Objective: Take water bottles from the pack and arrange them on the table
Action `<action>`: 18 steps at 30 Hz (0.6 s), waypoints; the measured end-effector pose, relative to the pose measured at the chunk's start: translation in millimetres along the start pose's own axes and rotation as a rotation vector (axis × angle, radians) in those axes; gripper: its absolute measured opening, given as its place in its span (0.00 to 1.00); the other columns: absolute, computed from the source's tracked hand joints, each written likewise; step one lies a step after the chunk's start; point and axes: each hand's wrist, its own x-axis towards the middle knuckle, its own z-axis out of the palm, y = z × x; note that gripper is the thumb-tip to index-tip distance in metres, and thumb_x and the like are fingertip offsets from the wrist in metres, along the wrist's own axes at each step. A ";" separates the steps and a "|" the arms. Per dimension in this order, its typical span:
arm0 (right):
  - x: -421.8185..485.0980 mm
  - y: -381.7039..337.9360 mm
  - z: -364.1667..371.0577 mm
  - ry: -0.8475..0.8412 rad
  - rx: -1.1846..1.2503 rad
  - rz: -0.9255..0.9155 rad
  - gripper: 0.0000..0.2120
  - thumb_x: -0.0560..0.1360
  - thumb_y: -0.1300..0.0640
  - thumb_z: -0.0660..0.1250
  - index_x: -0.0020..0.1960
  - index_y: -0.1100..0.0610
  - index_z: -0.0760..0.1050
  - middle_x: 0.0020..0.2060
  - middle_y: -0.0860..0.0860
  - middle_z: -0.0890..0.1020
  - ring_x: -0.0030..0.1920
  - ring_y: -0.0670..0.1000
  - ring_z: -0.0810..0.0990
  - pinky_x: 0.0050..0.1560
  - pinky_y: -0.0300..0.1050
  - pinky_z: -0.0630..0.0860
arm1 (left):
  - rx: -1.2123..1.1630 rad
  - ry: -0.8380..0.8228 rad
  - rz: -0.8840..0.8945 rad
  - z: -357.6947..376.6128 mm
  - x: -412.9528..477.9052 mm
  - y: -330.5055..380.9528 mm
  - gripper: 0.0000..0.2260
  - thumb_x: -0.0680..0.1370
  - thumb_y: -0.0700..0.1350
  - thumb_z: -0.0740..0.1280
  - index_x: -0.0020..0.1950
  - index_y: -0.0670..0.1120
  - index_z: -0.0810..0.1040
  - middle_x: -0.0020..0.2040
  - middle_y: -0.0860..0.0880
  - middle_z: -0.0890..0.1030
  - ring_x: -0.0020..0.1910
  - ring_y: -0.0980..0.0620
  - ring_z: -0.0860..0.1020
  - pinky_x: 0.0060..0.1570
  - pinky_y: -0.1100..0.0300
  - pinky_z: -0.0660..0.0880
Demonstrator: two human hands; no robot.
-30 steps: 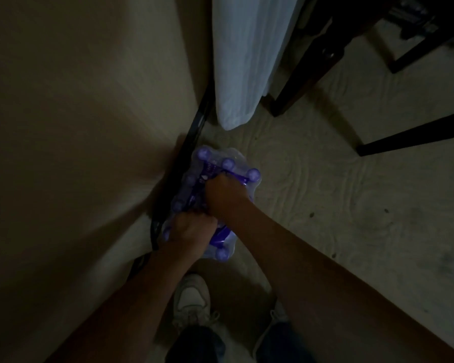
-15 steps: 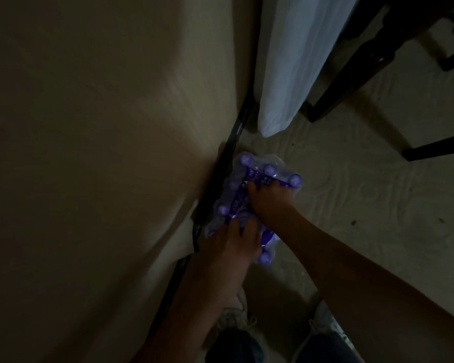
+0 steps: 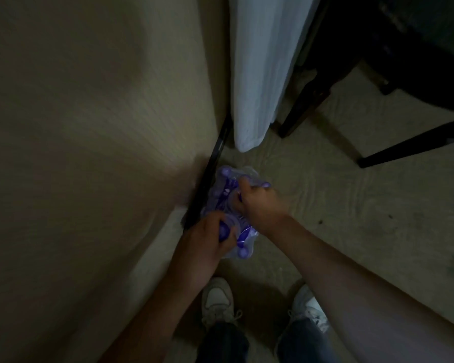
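A shrink-wrapped pack of water bottles [image 3: 227, 184] with purple caps stands on the floor beside a beige wall. My left hand [image 3: 207, 239] is closed around one bottle's purple cap [image 3: 223, 231] at the pack's near end. My right hand [image 3: 257, 203] grips the plastic wrap on the pack's right side, and its fingers hide what is under them. One more purple cap [image 3: 243, 253] shows at the near corner. The room is dim.
A beige wall [image 3: 89, 153] fills the left. A white curtain [image 3: 260, 74] hangs just behind the pack. Dark chair legs [image 3: 307, 100] and a dark rail [image 3: 414, 145] stand at the right on pale floor [image 3: 351, 200]. My two shoes [image 3: 218, 302] are below.
My left hand has gone from lying flat over the pack to closing around a cap at its near end. My right hand has shifted its hold on the wrap. The view moved.
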 end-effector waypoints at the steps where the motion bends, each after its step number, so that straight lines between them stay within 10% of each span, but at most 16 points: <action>1: -5.1 4.9 -17.1 -0.124 -0.004 0.120 0.14 0.76 0.54 0.64 0.56 0.63 0.72 0.38 0.61 0.82 0.35 0.64 0.81 0.34 0.50 0.75 | -0.020 0.023 -0.014 -7.3 -2.2 6.0 0.15 0.75 0.56 0.61 0.57 0.48 0.73 0.48 0.49 0.78 0.45 0.52 0.76 0.41 0.62 0.69; 9: -14.2 -6.4 -197.9 -0.150 0.209 0.179 0.14 0.80 0.52 0.59 0.57 0.62 0.67 0.46 0.64 0.80 0.46 0.66 0.79 0.41 0.56 0.75 | -0.093 0.085 0.122 -95.9 -14.9 96.8 0.10 0.73 0.54 0.69 0.47 0.52 0.72 0.35 0.53 0.77 0.35 0.58 0.77 0.34 0.58 0.73; 15: -30.4 10.2 -335.0 0.279 0.178 0.144 0.09 0.75 0.58 0.67 0.41 0.63 0.72 0.29 0.60 0.77 0.30 0.61 0.77 0.26 0.50 0.71 | 0.085 0.003 0.360 -153.5 -26.1 215.4 0.11 0.74 0.54 0.69 0.46 0.60 0.66 0.37 0.56 0.75 0.34 0.62 0.74 0.31 0.69 0.67; 18: -40.4 32.7 -395.3 0.393 0.151 0.139 0.10 0.78 0.54 0.61 0.41 0.58 0.71 0.28 0.53 0.76 0.32 0.54 0.76 0.36 0.50 0.74 | 0.273 0.009 0.535 -179.0 -25.1 280.5 0.10 0.75 0.59 0.63 0.51 0.58 0.65 0.41 0.57 0.72 0.36 0.59 0.73 0.34 0.69 0.67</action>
